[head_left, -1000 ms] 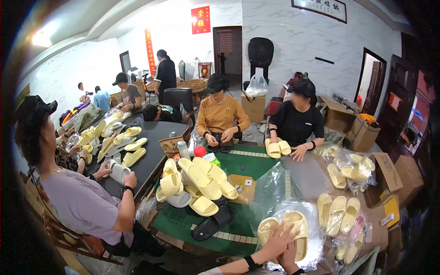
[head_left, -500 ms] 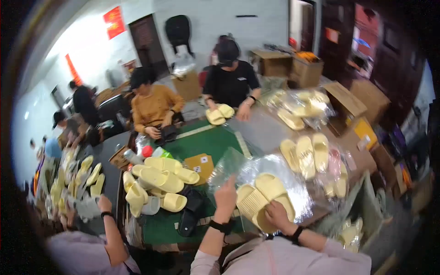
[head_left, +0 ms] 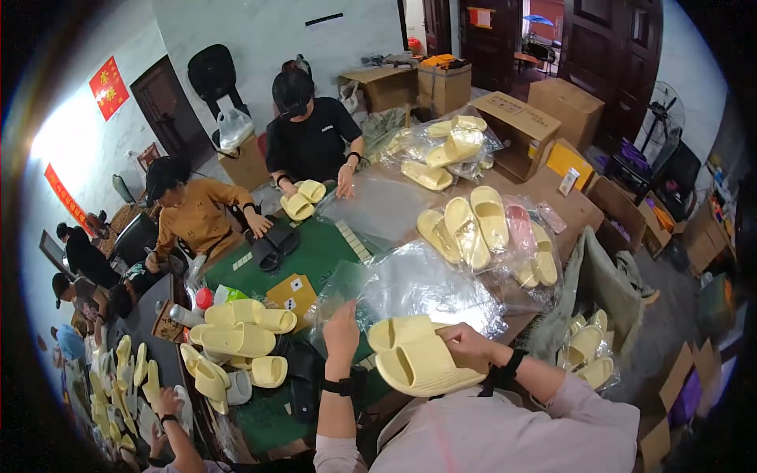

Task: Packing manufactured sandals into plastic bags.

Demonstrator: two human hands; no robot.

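A pair of pale yellow slide slippers (head_left: pixel 418 363) is held close in front of my body, one lying against the other. My right hand (head_left: pixel 467 344) grips them at their right end, its fingers partly hidden in the opening. Just left of the slippers, my left hand (head_left: pixel 341 331) is raised with its fingers closed on the edge of a clear plastic bag (head_left: pixel 335 288). More clear plastic bags (head_left: pixel 441 284) lie flat and shiny beyond the slippers.
Loose yellow slippers (head_left: pixel 236 335) and black slippers (head_left: pixel 303 378) are piled at left on the green tabletop (head_left: pixel 268 426). Bagged slippers (head_left: pixel 473 229) lie at right, beside a sack (head_left: pixel 607 292) and cardboard boxes (head_left: pixel 516 130). Co-workers sit across the table and at left.
My right hand has lifted and tilted the slippers, bringing them nearer my left hand. The whole view has swung to the right. Across the table, a co-worker's black slippers now lie on the green top.
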